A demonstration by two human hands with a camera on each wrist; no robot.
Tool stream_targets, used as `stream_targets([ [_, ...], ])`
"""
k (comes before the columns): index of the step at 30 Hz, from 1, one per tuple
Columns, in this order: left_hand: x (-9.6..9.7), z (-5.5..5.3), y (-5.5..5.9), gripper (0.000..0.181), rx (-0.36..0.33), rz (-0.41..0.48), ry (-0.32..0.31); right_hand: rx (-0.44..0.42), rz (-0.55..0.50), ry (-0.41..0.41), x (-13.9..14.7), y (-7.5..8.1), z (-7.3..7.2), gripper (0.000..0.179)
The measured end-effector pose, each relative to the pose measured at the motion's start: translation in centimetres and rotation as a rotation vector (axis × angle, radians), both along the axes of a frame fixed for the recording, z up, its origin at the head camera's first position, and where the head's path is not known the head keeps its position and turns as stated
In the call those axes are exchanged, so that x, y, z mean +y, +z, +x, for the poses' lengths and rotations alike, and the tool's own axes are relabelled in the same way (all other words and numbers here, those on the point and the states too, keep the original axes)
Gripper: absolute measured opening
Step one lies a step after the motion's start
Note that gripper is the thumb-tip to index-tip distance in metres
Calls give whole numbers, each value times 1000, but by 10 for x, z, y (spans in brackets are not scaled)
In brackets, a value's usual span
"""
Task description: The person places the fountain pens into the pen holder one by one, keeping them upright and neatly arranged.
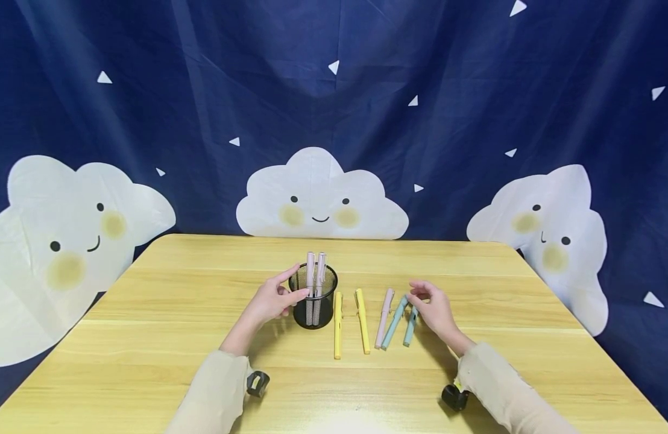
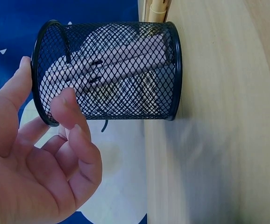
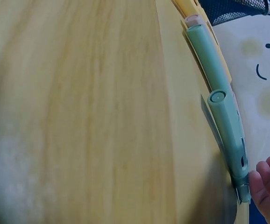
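In the head view, a wooden table (image 1: 176, 337) fills the lower half of the frame before a dark blue curtain (image 1: 421, 72) with white clouds. Just left of centre stands a black mesh cup (image 1: 313, 298) with two pink pens (image 1: 315, 271) upright in it. The left hand (image 1: 273, 299) rests against the cup's left side, its fingers loosely spread, the index finger at the rim and the thumb on the wall. To the right of the cup lie two yellow pens (image 1: 362, 319), a pink pen (image 1: 384, 317) and two green pens (image 1: 403, 319) in a row. The right hand (image 1: 434, 307) is at the far ends of the green pens, fingers curled down onto the rightmost; whether it pinches it cannot be told. In the left wrist view, the cup (image 2: 111, 70) fills the upper centre, with the left hand (image 2: 37, 163) at lower left, fingertips touching the mesh near the rim. In the right wrist view, the green pens (image 3: 219, 107) run along the right edge of the table (image 3: 79, 116), and fingertips (image 3: 266, 184) at lower right touch the nearer pen's end.
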State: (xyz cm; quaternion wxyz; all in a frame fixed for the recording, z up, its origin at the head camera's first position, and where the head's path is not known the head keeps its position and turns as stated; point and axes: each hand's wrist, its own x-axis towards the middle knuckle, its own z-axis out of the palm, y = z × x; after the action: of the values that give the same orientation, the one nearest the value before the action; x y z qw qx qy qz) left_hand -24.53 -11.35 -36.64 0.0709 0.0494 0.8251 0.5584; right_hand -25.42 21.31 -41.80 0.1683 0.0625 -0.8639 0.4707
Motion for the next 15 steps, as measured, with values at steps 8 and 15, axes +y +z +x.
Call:
stream_targets([
  [8,0,0,-1,70,7,11,-15,-9,26,-2,5,-1,1,25],
  [15,0,-1,-1,69,7,12,-15,-17,24,4,8,-4,1,25],
])
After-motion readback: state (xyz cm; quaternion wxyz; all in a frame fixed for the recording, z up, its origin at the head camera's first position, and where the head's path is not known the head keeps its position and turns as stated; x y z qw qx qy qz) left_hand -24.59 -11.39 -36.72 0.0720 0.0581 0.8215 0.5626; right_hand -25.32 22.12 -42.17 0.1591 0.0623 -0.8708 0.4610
